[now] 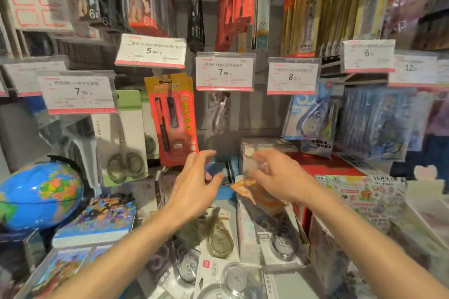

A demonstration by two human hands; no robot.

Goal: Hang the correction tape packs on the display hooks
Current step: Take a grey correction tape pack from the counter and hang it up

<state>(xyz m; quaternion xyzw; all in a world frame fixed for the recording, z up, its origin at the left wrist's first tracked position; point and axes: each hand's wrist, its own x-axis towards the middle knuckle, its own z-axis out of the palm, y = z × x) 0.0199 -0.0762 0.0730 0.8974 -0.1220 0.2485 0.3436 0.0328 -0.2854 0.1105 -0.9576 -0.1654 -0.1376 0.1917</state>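
At your far left a blue globe (pixel 38 195) sits beside a colourful book (pixel 97 219), with a pack of scissors (pixel 126 143) hanging above them. Your left hand (pixel 194 192) reaches forward over the worktop, its grip wide, fingers spread and holding nothing. Below and between your arms, correction tape packs (pixel 220 238) lie flat in a loose pile. Above your hands, a single clear pack (pixel 220 114) hangs on the hook under the 7.90 price tag (pixel 224 71). Your right hand (pixel 279 177) is blurred; it sits against an orange-topped pack (pixel 255 193), but you cannot tell whether the grip has closed on it. Further right, blue correction tape packs (pixel 309 114) hang under the 8.00 tag (pixel 292 76).
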